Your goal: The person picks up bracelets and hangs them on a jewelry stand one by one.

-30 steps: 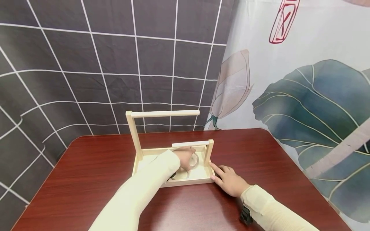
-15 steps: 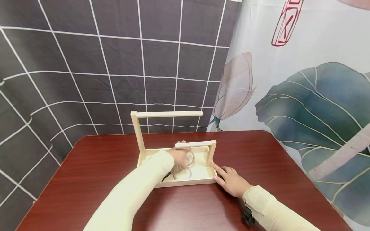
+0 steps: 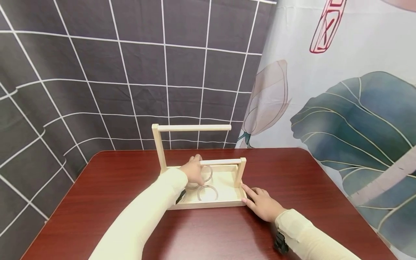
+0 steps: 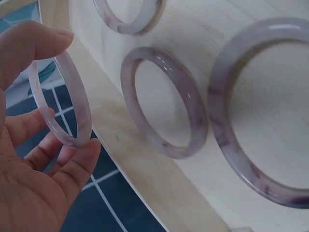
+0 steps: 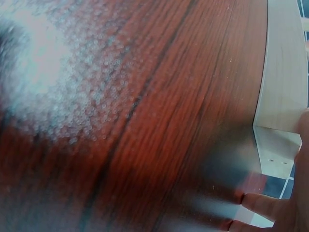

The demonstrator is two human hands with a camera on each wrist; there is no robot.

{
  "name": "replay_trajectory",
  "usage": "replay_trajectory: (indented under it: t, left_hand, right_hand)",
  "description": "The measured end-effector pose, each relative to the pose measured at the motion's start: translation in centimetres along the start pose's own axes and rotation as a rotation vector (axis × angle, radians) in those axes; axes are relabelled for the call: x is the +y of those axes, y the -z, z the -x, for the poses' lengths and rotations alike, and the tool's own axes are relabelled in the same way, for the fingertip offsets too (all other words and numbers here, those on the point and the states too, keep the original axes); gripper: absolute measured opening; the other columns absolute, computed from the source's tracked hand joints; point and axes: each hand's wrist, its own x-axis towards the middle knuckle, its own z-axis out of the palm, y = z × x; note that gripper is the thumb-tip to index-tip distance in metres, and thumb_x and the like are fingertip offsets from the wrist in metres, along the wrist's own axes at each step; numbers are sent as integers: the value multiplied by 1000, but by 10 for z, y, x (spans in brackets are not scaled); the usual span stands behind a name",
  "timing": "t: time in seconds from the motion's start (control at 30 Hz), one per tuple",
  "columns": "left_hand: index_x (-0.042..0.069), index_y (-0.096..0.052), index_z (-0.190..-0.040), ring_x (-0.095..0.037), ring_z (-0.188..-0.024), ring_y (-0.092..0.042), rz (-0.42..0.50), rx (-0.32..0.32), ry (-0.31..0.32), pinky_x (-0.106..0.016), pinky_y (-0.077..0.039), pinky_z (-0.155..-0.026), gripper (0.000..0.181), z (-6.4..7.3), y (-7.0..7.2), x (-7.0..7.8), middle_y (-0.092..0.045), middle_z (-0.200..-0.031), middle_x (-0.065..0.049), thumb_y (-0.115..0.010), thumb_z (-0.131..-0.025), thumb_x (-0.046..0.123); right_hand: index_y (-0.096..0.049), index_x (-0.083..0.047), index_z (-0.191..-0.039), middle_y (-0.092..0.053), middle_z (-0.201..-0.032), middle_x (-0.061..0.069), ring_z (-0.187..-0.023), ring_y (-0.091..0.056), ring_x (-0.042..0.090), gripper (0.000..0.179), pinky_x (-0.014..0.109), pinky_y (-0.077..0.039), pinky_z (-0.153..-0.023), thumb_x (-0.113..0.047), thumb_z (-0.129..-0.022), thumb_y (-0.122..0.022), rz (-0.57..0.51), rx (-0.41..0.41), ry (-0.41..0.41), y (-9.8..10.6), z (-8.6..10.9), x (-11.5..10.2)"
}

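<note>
My left hand [image 3: 192,170] pinches a pale lilac bangle [image 4: 79,99] between thumb and fingertips, above a light wooden tray stand. In the head view the hand is at the free left end of the stand's lower bar [image 3: 221,162]. Several similar bangles lie in the tray [image 3: 208,205]; one [image 3: 217,194] shows near its front wall. The left wrist view shows a tilted-looking bangle [image 4: 195,104] beside a larger-looking one [image 4: 218,92], and part of another [image 4: 130,28]. My right hand [image 3: 265,205] touches the tray's right end with outstretched fingers.
A taller post [image 3: 159,146] at the tray's left end carries an upper bar [image 3: 195,128] pointing right. A shorter post [image 3: 240,173] stands at the right end. The stand sits on a dark red wooden table [image 3: 201,231], with a grey grid cloth [image 3: 139,65] behind.
My left hand has moved left with the bangle, from behind the lower bar to its free end, uncovering a bangle in the tray. The right hand stays at the tray's end. The head view shifted slightly.
</note>
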Motion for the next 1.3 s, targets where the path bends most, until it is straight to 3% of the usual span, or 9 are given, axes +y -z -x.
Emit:
replay_trajectory:
  t: [0.1, 0.17, 0.37, 0.47, 0.9, 1.3]
  left_hand:
    - [3, -65, -80, -29, -102, -41, -45, 14, -48, -36, -46, -88, 30, 0, 0, -7, -42, -120, -16, -81, -58, 14]
    - [2, -64, -84, -29, -101, -40, -27, 21, -59, -36, -46, -87, 32, 1, 0, -12, -42, -119, -16, -78, -58, 14]
    - [-2, -54, -131, -28, -105, -39, 45, 45, -48, -37, -45, -86, 77, 3, 4, -23, -42, -122, -16, -75, -59, 16]
    - [-1, -48, -138, -30, -108, -39, 58, 66, -31, -39, -45, -88, 83, 6, 7, -27, -41, -125, -17, -75, -62, 16]
    - [0, -45, -141, -32, -116, -38, 209, 189, 43, -44, -46, -93, 86, 24, 14, -29, -40, -128, -17, -78, -63, 15]
    - [-3, -46, -139, -37, -119, -38, 300, 299, 44, -48, -43, -100, 84, 39, 19, -34, -41, -127, -22, -79, -65, 15]
  right_hand:
    - [-36, -22, -150, -49, -130, 23, -124, -42, 44, 59, 59, -42, -94, -48, -98, -45, 0, 6, 8, 0, 0, 1]
    - [-36, -22, -150, -49, -129, 23, -124, -43, 44, 59, 59, -42, -94, -48, -98, -45, -2, 9, 12, 0, 0, 1]
    - [-35, -22, -150, -49, -131, 22, -125, -42, 43, 59, 59, -42, -94, -49, -98, -45, -1, 1, 6, -1, 0, 1]
    - [-35, -23, -150, -48, -132, 22, -126, -42, 43, 60, 59, -41, -95, -50, -98, -44, -1, -8, -1, -1, -1, 1]
    - [-36, -21, -150, -50, -129, 23, -124, -43, 44, 59, 59, -41, -96, -47, -98, -46, 2, 8, 16, 0, 0, 0]
    - [-36, -23, -150, -50, -129, 22, -124, -43, 44, 58, 59, -41, -96, -47, -98, -45, -9, 12, 28, 0, 0, 1]
